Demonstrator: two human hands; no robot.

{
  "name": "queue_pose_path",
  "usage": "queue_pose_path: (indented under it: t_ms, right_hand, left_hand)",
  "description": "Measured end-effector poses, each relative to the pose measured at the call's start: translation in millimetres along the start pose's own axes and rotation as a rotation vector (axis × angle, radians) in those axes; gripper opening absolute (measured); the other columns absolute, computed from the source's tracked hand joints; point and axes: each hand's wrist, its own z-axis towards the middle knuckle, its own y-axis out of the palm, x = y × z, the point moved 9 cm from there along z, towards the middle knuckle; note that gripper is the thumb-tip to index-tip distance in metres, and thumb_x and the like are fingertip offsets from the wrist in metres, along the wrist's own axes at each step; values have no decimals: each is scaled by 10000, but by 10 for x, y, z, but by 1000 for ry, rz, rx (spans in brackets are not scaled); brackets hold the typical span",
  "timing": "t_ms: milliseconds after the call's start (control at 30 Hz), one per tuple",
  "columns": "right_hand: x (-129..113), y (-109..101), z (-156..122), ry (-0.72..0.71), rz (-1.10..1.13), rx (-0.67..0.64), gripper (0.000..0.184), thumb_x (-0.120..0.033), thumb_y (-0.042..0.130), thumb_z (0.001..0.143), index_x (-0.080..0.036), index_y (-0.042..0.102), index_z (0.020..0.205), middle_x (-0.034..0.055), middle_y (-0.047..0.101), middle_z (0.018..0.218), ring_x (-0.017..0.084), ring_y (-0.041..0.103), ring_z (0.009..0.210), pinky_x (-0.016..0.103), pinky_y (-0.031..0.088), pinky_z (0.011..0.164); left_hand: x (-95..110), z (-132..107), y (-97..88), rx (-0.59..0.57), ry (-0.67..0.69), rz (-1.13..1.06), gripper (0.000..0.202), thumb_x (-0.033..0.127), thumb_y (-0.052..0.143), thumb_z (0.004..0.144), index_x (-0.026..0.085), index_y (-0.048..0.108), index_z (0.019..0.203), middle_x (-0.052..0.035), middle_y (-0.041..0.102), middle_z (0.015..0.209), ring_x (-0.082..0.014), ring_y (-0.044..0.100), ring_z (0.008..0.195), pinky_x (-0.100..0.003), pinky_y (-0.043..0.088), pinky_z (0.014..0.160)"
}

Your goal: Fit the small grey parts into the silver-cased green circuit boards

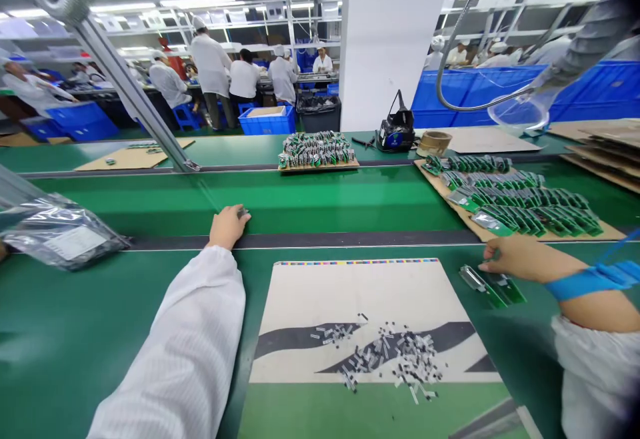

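Observation:
My left hand (227,226) reaches over the green conveyor belt (320,199), its fingers closed round a small greyish piece that mostly hides behind them. On the right, my right hand (525,260) wears a blue wrist strap (593,282); its fingers pinch at the upper end of a green circuit board (507,287). Beside that board lies another circuit board (483,284) with a metal connector. Between my arms, a printed sheet (350,292) carries many loose small clear-and-black strips (415,359).
A cardboard tray (477,229) holds rows of circuit boards (540,209) at right. More boards (317,149) stand beyond the belt, near a black bag (396,129) and a tape roll (434,142). A plastic bag (65,232) lies left. A metal post (135,99) slants down. Co-workers sit behind.

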Motion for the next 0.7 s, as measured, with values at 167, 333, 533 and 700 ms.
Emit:
queue_pose_path:
  t_ms: [167, 333, 533, 700]
  right_hand:
    - [-84, 113, 26, 83, -287, -199, 359, -348, 816, 662, -239, 507, 516, -65, 406, 306, 129, 344, 187, 231, 161, 269]
    - [-916, 496, -22, 99, -411, -349, 50, -236, 632, 808, -225, 586, 792, -19, 559, 494, 218, 551, 427, 271, 312, 382]
    - [-1704, 1591, -265, 11, -319, -730, 157, -40, 660, 745, -188, 644, 795, 25, 656, 815, 214, 602, 801, 295, 434, 699]
    - [-1617, 1839, -355, 29, -277, -820, 205, 24, 637, 706, -173, 621, 762, 21, 633, 813, 199, 573, 798, 272, 406, 694]
  left_hand:
    - [15, -39, -62, 56, -1, -43, 387, 298, 558, 865, 121, 567, 1209, -178, 542, 1224, -308, 542, 1114, -391, 422, 960]
    - [10, -62, -100, 96, -16, -90, 403, 329, 573, 836, 134, 588, 1190, -167, 543, 1191, -335, 541, 1102, -399, 428, 956]
    - [-7, -56, -114, 116, -33, -175, 387, 332, 591, 810, 154, 603, 1154, -153, 539, 1166, -341, 524, 1113, -427, 404, 984]
    - [-33, -82, -157, 145, -52, -306, 400, 285, 625, 775, 146, 604, 1150, -147, 524, 1168, -348, 501, 1146, -431, 373, 1021]
